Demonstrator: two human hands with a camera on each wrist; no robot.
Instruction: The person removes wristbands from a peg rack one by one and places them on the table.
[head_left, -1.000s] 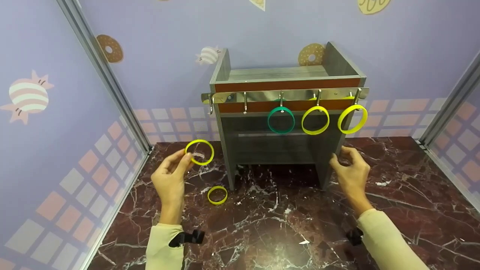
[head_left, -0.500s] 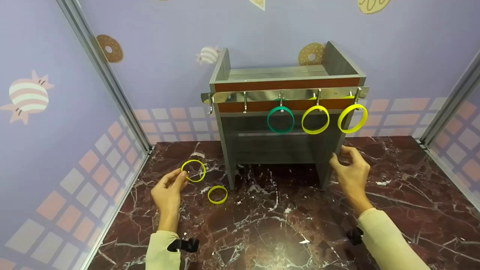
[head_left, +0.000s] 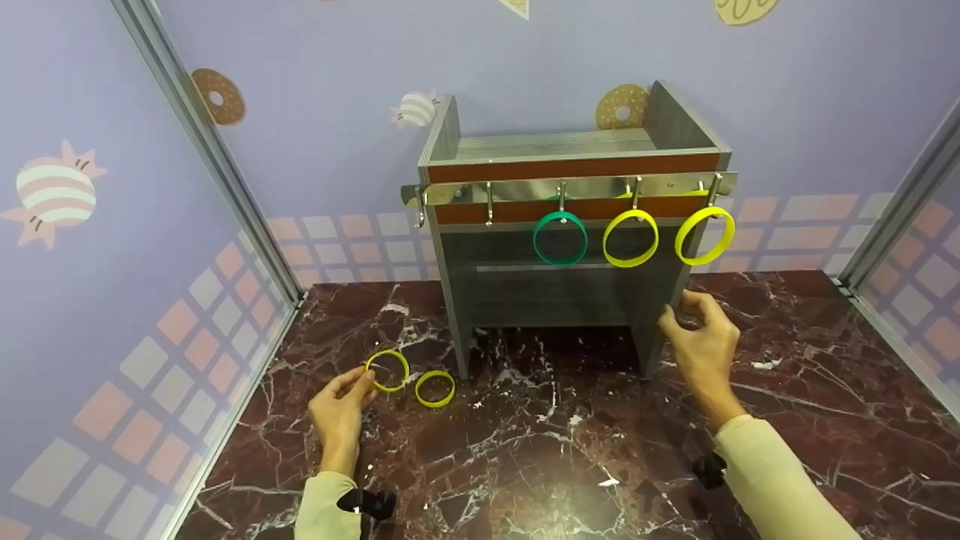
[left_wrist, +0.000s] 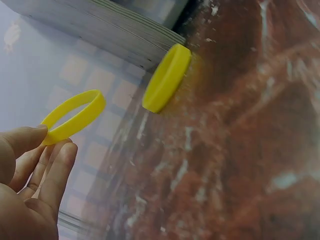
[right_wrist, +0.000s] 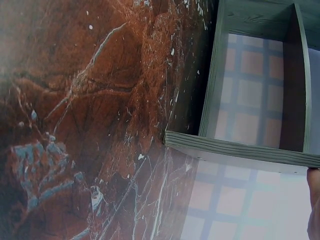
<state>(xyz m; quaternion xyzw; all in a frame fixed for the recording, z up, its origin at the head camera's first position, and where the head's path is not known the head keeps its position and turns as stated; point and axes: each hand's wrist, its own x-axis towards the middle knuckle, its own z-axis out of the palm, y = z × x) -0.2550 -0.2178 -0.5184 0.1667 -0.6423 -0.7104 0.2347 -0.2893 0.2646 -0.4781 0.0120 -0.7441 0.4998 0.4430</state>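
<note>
In the head view my left hand (head_left: pixel 339 412) pinches a thin yellow wristband (head_left: pixel 407 370) at its left rim, low over the table. Just right of it, another yellow wristband (head_left: pixel 435 406) is on the marble-patterned table; in the left wrist view this second wristband (left_wrist: pixel 167 79) appears close to the shelf's leg. My right hand (head_left: pixel 703 349) grips the edge of the grey wooden shelf's right side panel (head_left: pixel 651 300) between thumb and fingers. Only a sliver of the right hand (right_wrist: pixel 314 200) shows in the right wrist view.
A metal hook rail (head_left: pixel 525 192) crosses the shelf's front. From its hooks hang a green wristband (head_left: pixel 561 263) and two yellow wristbands, one in the middle right (head_left: pixel 630 265) and one at the far right. The two leftmost hooks hold nothing. Patterned walls enclose the table.
My left hand has lowered the yellow wristband toward the table, beside the one on it. The right hand stays on the shelf panel.
</note>
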